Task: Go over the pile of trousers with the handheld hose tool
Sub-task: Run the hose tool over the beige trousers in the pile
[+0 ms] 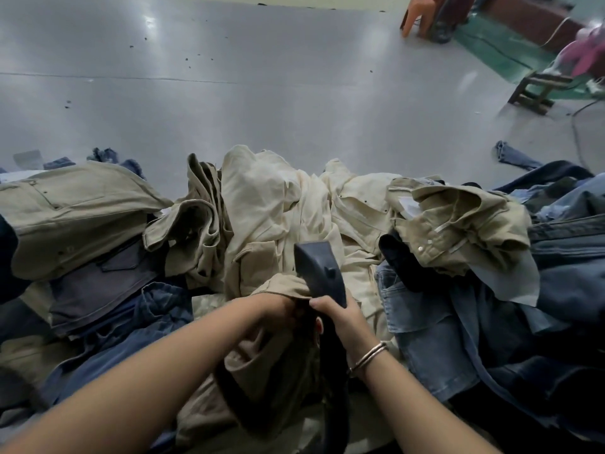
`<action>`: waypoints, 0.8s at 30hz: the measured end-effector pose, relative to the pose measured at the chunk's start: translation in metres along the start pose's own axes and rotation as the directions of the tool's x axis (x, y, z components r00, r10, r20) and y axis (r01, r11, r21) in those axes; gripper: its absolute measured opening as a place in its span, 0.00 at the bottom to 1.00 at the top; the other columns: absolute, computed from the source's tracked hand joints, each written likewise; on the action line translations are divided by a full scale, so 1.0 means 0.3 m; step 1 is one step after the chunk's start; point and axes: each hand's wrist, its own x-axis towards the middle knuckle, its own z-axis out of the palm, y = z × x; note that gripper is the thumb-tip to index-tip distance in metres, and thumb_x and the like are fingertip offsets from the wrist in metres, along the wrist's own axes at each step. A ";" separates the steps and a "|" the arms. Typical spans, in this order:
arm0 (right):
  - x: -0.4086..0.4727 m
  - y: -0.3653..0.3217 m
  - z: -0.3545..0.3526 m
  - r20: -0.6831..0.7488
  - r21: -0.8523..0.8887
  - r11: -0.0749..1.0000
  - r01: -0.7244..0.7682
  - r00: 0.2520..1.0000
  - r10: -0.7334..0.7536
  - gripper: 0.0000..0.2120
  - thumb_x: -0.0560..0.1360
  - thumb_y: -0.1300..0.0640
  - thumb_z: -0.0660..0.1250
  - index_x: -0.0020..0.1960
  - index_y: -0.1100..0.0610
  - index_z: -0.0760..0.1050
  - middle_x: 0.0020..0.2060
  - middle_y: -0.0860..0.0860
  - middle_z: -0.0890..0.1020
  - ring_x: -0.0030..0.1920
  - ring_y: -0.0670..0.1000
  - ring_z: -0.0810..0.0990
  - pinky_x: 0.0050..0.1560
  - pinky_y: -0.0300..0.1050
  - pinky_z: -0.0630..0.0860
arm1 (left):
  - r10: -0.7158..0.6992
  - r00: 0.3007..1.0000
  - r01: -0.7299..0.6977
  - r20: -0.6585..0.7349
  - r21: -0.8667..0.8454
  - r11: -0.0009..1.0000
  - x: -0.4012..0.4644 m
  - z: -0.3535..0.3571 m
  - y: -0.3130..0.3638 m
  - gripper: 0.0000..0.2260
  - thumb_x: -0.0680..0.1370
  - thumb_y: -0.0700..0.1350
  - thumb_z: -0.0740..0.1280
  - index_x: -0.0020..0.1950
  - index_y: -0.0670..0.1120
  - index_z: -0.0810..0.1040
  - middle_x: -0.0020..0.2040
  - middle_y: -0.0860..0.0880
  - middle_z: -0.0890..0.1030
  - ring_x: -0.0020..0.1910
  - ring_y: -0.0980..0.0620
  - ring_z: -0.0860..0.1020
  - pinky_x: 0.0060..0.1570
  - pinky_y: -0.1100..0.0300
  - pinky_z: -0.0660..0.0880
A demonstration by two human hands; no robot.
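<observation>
Head view, single frame.

Progress: the pile of trousers point(294, 224) lies heaped across the near edge of the grey bench point(229, 93), beige and cream pairs in the middle, blue denim to either side. Nothing in the cloth shows which pairs have been gone over and which have not; no sorted or finished stack can be told apart from the rest. My judgement: work is under way on one garment at the front of the pile, with most of the heap left to do.

Tool: the handheld hose tool point(319, 270) stands just in front of the cream trousers at the pile's middle, its dark wedge-shaped head raised and tipped away from the person. A dark hose appears to run down from it toward the person, partly hidden by cloth.

Right hand point(340, 314): its grip is closed round the tool's handle, below the head, fingers wrapped over it. Bangles sit on the wrist.

Left hand point(281, 309): reaches in from the left, just beside the right hand, at a fold of beige trousers point(278, 355) bunched at the front of the pile. The fingers are tucked behind cloth and tool; whether this grip is pinching the fabric or merely pressing it I cannot tell.

Beyond the bench's far right corner: an orange chair point(419, 18), a low wooden stool point(537, 90).
</observation>
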 end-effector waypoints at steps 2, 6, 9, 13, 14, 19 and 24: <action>0.008 -0.030 -0.017 -0.037 0.010 0.999 0.032 0.999 -0.032 0.24 0.60 0.59 0.70 0.54 0.64 0.75 0.39 0.55 0.80 0.40 0.52 0.78 0.38 0.42 0.76 | 0.233 0.969 -0.234 -0.086 -0.002 0.972 -0.047 -0.002 -0.060 0.09 0.79 0.44 0.62 0.53 0.43 0.80 0.51 0.46 0.80 0.45 0.52 0.74 0.48 0.60 0.69; 0.033 -0.053 -0.056 -0.142 -0.003 0.998 0.069 0.987 -0.069 0.16 0.68 0.66 0.71 0.54 0.64 0.74 0.38 0.55 0.78 0.38 0.52 0.76 0.37 0.44 0.73 | 0.354 0.873 -0.487 -0.335 -0.616 0.619 -0.207 -0.044 -0.195 0.16 0.74 0.59 0.68 0.48 0.47 0.83 0.46 0.50 0.82 0.46 0.56 0.79 0.48 0.64 0.75; 0.051 -0.053 -0.092 -0.240 -0.048 0.998 0.033 0.970 -0.044 0.05 0.72 0.65 0.69 0.47 0.61 0.76 0.30 0.50 0.79 0.30 0.48 0.75 0.30 0.39 0.72 | 0.004 0.875 -0.484 -0.484 -0.875 -0.022 -0.220 -0.034 -0.276 0.20 0.71 0.60 0.70 0.50 0.44 0.85 0.47 0.44 0.85 0.46 0.50 0.83 0.42 0.61 0.79; 0.044 -0.038 -0.115 -0.249 -0.244 0.970 -0.009 0.967 -0.054 0.03 0.71 0.60 0.71 0.44 0.56 0.77 0.35 0.51 0.81 0.36 0.50 0.79 0.40 0.45 0.75 | -0.460 0.798 -0.513 -0.390 -0.840 -0.176 -0.120 0.035 -0.283 0.13 0.81 0.50 0.60 0.52 0.46 0.82 0.50 0.42 0.84 0.47 0.49 0.83 0.43 0.59 0.79; 0.040 -0.033 -0.114 -0.242 -0.270 0.963 -0.019 0.969 -0.049 0.03 0.71 0.60 0.71 0.43 0.56 0.77 0.34 0.50 0.81 0.36 0.50 0.79 0.40 0.45 0.75 | -0.560 0.732 -0.458 -0.387 -0.889 0.016 -0.090 0.065 -0.292 0.12 0.82 0.49 0.60 0.54 0.47 0.81 0.54 0.42 0.82 0.51 0.48 0.82 0.48 0.57 0.78; 0.027 -0.036 -0.095 -0.202 -0.210 0.977 -0.042 0.979 -0.001 0.04 0.72 0.61 0.69 0.44 0.58 0.74 0.32 0.53 0.80 0.30 0.52 0.81 0.30 0.42 0.75 | -0.503 0.297 0.078 -0.812 -0.504 0.860 -0.051 0.197 -0.352 0.16 0.72 0.43 0.73 0.57 0.43 0.74 0.55 0.42 0.73 0.53 0.42 0.72 0.54 0.48 0.71; 0.002 -0.056 -0.068 -0.051 -0.159 0.987 -0.020 0.999 0.012 0.04 0.74 0.64 0.67 0.46 0.64 0.72 0.32 0.58 0.77 0.22 0.50 0.75 0.26 0.40 0.75 | -0.321 0.777 0.025 -0.542 -0.483 0.875 -0.055 0.204 -0.346 0.09 0.75 0.46 0.68 0.52 0.49 0.70 0.46 0.52 0.77 0.45 0.52 0.75 0.45 0.59 0.72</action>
